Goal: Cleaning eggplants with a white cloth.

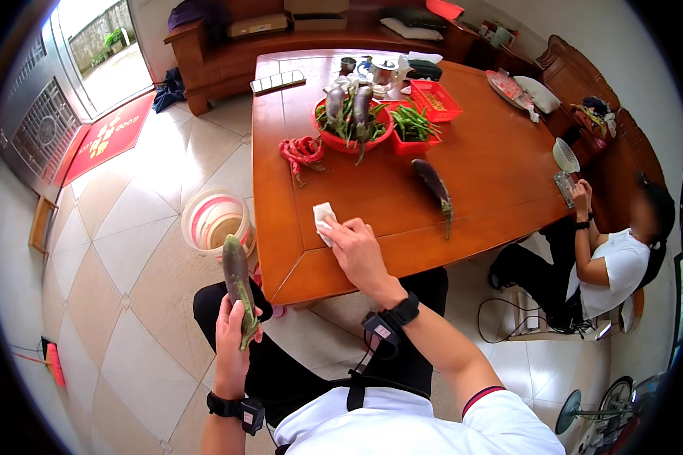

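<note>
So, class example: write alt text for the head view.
Seated person's left hand holds an eggplant upright off the table; the right hand presses a white cloth on the wooden table. Another eggplant lies beyond.

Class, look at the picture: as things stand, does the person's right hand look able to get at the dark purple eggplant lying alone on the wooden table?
Probably yes. The right hand rests on a white cloth, and only bare wooden table lies between it and the dark purple eggplant.
</note>
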The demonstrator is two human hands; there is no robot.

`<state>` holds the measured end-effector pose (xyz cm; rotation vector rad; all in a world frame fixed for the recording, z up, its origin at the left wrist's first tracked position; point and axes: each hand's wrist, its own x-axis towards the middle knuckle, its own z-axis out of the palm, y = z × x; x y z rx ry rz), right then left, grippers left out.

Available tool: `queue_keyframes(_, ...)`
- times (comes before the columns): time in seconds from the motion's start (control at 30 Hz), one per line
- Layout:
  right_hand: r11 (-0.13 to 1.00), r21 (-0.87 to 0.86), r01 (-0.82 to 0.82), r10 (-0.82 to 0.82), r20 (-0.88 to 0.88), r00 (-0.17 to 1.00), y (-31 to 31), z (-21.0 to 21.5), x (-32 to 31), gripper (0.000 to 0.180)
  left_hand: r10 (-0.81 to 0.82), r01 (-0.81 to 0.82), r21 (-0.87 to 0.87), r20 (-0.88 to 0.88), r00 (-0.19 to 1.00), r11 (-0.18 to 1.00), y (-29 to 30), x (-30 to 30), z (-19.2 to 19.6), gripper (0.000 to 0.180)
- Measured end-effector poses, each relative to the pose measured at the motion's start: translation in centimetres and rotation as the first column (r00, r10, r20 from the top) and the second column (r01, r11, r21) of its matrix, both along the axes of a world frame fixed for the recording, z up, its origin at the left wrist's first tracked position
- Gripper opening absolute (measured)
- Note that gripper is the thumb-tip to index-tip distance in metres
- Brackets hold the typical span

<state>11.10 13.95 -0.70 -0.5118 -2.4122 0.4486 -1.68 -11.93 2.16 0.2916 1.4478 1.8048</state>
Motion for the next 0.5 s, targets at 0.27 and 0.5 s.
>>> queue_keyframes(0.27, 0.945, -0.101, -0.311, 0.313, 0.009, 0.950, -1.3, -0.1, -6.6, 0.031, 0.012, -0.012, 0.001, -0.003, 1.000, 1.000, -0.5, -0.6, -0.4, 0.026)
queue_keyframes(0.5, 0.679, -0.346, -0.647, 0.719, 0.133, 0.682, -3.4, 2.2, 0.3, 0.029, 0.017, -0.017, -0.001, 0.009, 1.000, 1.000, -1.0, -0.5, -0.6, 0.026)
